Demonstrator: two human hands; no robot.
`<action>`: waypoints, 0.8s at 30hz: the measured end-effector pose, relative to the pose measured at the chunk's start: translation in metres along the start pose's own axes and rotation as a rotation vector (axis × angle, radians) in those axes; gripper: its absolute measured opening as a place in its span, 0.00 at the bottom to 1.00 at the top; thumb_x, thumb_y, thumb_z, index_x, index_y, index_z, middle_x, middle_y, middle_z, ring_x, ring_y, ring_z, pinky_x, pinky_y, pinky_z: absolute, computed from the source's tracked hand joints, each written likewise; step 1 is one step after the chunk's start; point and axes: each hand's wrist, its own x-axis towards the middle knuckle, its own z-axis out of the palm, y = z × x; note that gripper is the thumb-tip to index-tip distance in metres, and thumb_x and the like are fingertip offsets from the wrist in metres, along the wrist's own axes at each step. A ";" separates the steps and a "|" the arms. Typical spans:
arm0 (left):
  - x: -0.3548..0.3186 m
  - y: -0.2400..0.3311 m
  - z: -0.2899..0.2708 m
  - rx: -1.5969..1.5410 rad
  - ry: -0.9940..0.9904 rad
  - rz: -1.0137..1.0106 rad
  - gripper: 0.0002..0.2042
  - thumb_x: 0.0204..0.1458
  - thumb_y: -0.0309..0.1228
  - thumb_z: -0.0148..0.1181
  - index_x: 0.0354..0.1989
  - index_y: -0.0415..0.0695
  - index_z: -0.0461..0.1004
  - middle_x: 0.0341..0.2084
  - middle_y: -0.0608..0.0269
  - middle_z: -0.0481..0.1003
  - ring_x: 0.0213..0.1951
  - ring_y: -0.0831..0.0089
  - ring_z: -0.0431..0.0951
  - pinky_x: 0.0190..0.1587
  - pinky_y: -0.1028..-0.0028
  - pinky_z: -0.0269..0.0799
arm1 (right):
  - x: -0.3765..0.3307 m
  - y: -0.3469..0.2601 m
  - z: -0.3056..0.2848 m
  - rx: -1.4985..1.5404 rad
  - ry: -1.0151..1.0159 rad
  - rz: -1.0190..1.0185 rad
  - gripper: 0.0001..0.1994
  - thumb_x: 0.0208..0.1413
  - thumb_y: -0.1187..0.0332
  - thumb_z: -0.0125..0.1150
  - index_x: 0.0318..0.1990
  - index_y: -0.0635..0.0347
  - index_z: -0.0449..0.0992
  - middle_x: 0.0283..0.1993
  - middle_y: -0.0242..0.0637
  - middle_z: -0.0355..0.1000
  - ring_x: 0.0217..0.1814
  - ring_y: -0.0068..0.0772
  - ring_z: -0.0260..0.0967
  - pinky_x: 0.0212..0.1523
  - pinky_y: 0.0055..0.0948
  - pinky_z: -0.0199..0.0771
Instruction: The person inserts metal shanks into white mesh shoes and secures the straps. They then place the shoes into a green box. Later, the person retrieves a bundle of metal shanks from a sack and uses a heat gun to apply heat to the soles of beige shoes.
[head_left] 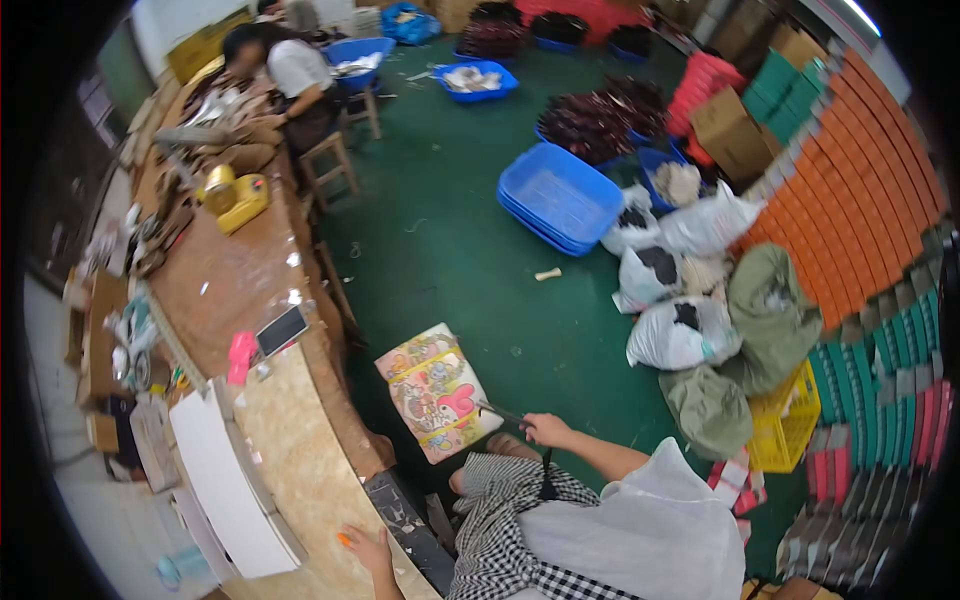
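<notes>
My left hand (372, 552) lies on the pale marbled tabletop (300, 420), fingers apart. A small orange piece (344, 539) shows at one fingertip; whether it is worn or lies under the finger I cannot tell. Out to the right, my right hand (547, 430) is closed on a slim dark tool (502, 412), whose exact kind is too blurred to make out. The tool's tip points left, over the edge of a cushioned seat (425, 375) with a cartoon print and yellow bands. Long white boards (225, 480) lie on the table, left of my left hand.
A phone (282, 330), a pink item (241, 356) and a yellow machine (232, 198) are on the bench. Another person (300, 80) sits farther along it. Blue bins (560, 195), stuffed bags (680, 330), a yellow crate (785, 420) and stacked orange pieces (850, 190) stand right.
</notes>
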 end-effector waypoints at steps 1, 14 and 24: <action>0.003 0.002 0.001 0.014 -0.012 0.018 0.54 0.44 0.45 0.69 0.70 0.36 0.36 0.65 0.25 0.42 0.69 0.38 0.39 0.68 0.56 0.46 | -0.010 0.014 -0.003 0.029 0.058 0.054 0.10 0.56 0.69 0.51 0.44 0.57 0.73 0.30 0.32 0.78 0.25 0.28 0.75 0.31 0.31 0.76; 0.081 0.061 -0.045 0.258 -0.228 -0.272 0.32 0.52 0.61 0.47 0.39 0.41 0.80 0.34 0.50 0.80 0.40 0.58 0.80 0.40 0.56 0.73 | -0.060 0.154 -0.149 1.168 0.353 0.367 0.13 0.60 0.60 0.58 0.43 0.60 0.71 0.22 0.35 0.71 0.18 0.24 0.68 0.18 0.23 0.67; 0.017 0.454 0.069 -0.152 -0.331 0.252 0.12 0.52 0.39 0.55 0.42 0.58 0.81 0.31 0.58 0.80 0.32 0.63 0.81 0.39 0.66 0.76 | 0.021 0.285 -0.321 0.972 0.397 0.339 0.11 0.66 0.65 0.46 0.50 0.59 0.68 0.25 0.37 0.74 0.22 0.29 0.73 0.24 0.24 0.73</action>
